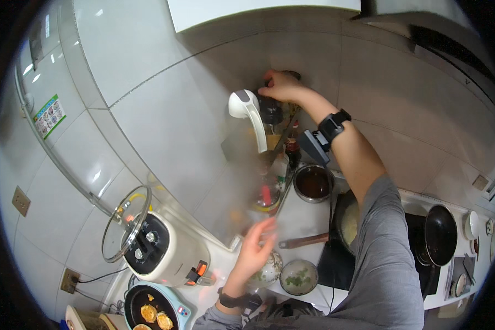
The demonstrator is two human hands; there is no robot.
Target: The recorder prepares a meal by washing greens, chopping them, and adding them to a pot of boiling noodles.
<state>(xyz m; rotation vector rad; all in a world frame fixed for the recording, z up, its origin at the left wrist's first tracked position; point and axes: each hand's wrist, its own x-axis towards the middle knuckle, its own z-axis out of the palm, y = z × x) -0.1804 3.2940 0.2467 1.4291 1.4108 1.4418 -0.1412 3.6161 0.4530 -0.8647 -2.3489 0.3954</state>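
Observation:
My right hand [282,86] reaches up to a dark-topped container [271,109] on the corner rack, its fingers bent at the top; whether they grip something is hard to tell. Beside it stands a white plastic handle-shaped thing [253,117] with a grey patch. My left hand [258,243], slightly blurred, hangs above a patterned bowl [269,272] with its fingers apart and nothing in them. Next to that bowl, another bowl [299,277] holds chopped greens. A soy-coloured liquid fills a metal pot [313,183]. A pan [348,222] with pale contents is partly hidden by my right arm.
At the left stand an air fryer [189,251] with a glass lid [127,225] over it and an electric frying pan [148,307] with browned food. A black wok [440,235] and a white bowl [471,225] are at the right. A wall cabinet [268,12] hangs overhead.

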